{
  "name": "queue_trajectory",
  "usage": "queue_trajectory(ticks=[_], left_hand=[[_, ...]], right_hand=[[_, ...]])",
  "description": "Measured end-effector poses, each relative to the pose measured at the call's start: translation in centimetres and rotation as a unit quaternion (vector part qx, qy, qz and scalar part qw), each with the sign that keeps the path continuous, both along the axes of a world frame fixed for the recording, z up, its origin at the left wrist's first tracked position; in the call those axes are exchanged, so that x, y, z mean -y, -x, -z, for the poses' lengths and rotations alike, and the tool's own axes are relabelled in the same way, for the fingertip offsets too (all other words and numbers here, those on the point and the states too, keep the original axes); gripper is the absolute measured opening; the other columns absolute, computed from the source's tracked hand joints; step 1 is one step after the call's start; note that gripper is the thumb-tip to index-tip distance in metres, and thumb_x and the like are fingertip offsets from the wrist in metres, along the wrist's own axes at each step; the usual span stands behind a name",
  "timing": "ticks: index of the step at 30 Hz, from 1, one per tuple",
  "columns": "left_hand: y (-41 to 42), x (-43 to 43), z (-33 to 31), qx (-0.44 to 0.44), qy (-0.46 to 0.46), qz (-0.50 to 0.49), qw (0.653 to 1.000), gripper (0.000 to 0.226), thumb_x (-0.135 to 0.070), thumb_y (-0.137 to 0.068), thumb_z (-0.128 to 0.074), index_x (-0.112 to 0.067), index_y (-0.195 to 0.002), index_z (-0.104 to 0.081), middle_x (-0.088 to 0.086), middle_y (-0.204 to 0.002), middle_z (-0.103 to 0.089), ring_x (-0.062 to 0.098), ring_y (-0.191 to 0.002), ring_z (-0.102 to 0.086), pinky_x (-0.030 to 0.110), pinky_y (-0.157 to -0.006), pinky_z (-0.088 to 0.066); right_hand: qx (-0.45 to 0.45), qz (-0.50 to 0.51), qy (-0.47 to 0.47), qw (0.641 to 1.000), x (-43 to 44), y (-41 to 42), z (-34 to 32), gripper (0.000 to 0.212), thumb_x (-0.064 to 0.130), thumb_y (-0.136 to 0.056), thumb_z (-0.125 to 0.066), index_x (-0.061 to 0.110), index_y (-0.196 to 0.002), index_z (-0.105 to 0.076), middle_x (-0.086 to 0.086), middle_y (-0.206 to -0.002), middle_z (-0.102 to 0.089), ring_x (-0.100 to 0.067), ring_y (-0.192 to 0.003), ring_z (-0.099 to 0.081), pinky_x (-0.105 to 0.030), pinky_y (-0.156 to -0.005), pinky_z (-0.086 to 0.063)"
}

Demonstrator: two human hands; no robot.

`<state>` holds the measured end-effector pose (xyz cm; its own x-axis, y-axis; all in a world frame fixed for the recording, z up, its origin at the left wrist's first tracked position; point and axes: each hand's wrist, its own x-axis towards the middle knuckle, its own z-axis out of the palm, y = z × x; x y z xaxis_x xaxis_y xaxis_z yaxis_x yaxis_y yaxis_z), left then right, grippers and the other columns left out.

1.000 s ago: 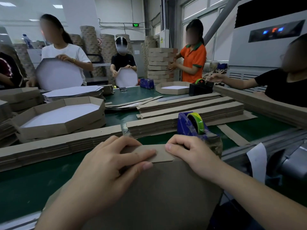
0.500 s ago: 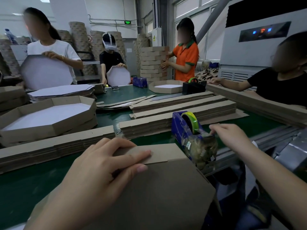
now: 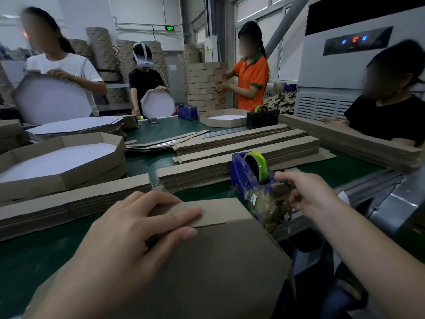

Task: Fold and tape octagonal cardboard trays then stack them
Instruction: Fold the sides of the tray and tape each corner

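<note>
A brown cardboard tray point(image 3: 218, 261) lies upside down at the near edge of the green table, its folded side flap up at the far rim. My left hand point(image 3: 138, 229) presses flat on that flap and holds it down. A blue tape dispenser point(image 3: 250, 178) with a yellow-green roll stands just right of the tray. My right hand point(image 3: 308, 194) is at the dispenser's front end, fingers curled at the tape's cutter; whether it pinches tape is unclear. A finished octagonal tray point(image 3: 62, 162) with a white bottom sits at the left on others.
Stacks of flat cardboard strips point(image 3: 241, 148) lie across the middle of the table and along the near left point(image 3: 69, 203). Several people work around the table; a tall tray stack point(image 3: 205, 86) stands at the back. A metal rail point(image 3: 368, 187) runs at the right.
My right hand left the tray's flap, swung right to the tape dispenser and now curls at its cutter end. My left hand stayed pressing the flap.
</note>
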<state>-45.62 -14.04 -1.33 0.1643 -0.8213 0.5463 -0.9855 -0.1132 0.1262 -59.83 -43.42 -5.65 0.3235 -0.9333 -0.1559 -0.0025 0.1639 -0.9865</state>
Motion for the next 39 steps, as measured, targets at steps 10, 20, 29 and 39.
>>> queue_trajectory(ticks=[10,20,29,39], left_hand=[[0.3,0.2,-0.2,-0.005,-0.007,-0.003,1.000,0.037,-0.062,-0.089,-0.036,-0.055,-0.113,-0.063,-0.026,-0.107,-0.059,0.007,-0.094,-0.059,0.033,-0.066,-0.054],[0.7,0.4,-0.3,-0.008,-0.010,-0.003,1.000,0.036,-0.061,-0.088,-0.038,-0.054,-0.112,-0.064,-0.023,-0.105,-0.060,0.008,-0.092,-0.061,0.033,-0.067,-0.053],[0.7,0.5,-0.4,-0.022,-0.007,-0.009,1.000,0.037,-0.061,-0.080,-0.044,-0.051,-0.108,-0.067,-0.028,-0.106,-0.059,0.004,-0.095,-0.059,0.031,-0.073,-0.053],[0.7,-0.1,-0.5,-0.019,-0.007,-0.001,1.000,0.039,-0.055,-0.079,-0.047,-0.048,-0.113,-0.066,-0.026,-0.109,-0.058,0.007,-0.097,-0.060,0.036,-0.074,-0.054]], right_hand=[[0.164,0.035,0.067,0.984,-1.9,1.8,3.9,0.047,0.014,-0.091,-0.049,0.012,-0.045,-0.057,0.002,-0.047,-0.053,-0.014,-0.054,-0.042,-0.035,-0.074,-0.041],[-0.007,0.134,0.235,0.963,-2.9,3.3,4.0,0.040,0.031,-0.088,-0.046,0.011,-0.057,-0.062,0.003,-0.072,-0.058,-0.014,-0.074,-0.053,-0.032,-0.064,-0.036],[0.214,-0.125,0.226,0.942,-14.5,2.1,-1.1,0.037,0.049,-0.076,-0.057,0.016,-0.071,-0.074,0.004,-0.048,-0.041,-0.005,-0.043,-0.036,-0.012,-0.042,-0.030],[0.224,-0.123,-0.007,0.967,-19.1,-0.8,-0.8,0.035,0.040,-0.047,-0.074,0.008,-0.061,-0.074,-0.005,-0.034,-0.040,-0.010,-0.023,-0.024,-0.011,-0.031,-0.018]])
